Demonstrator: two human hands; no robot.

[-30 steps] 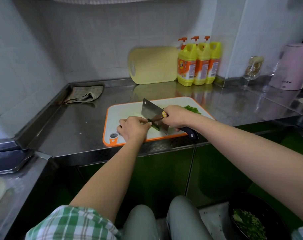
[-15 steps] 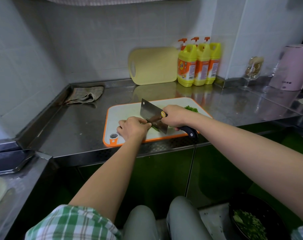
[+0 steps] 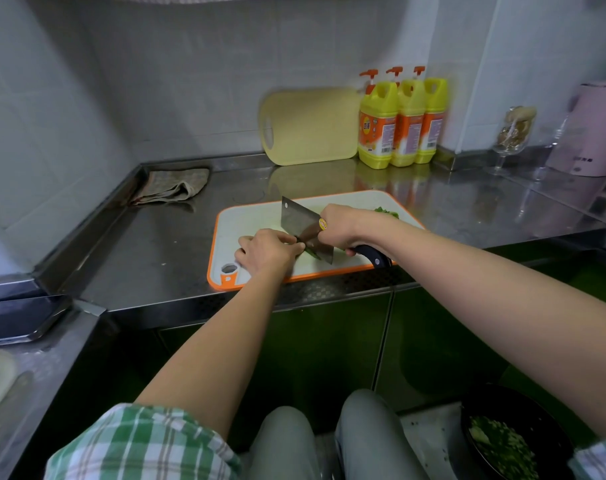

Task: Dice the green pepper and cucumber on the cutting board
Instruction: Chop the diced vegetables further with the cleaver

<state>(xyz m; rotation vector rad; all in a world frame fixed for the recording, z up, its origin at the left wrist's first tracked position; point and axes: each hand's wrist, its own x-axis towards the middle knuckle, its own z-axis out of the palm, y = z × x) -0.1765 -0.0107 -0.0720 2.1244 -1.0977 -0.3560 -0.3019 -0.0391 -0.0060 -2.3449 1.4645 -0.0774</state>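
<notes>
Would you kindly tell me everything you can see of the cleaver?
The cleaver has a broad rectangular grey metal blade with a small hole near its top far corner, a yellow-and-red sticker and a dark handle. The right hand grips it, edge down over the white cutting board, at a green piece that the left hand holds beside the blade.

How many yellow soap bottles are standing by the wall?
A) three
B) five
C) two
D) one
A: three yellow bottles with orange pump tops stand in a row, right beside the pale cutting board that leans on the wall.
</notes>
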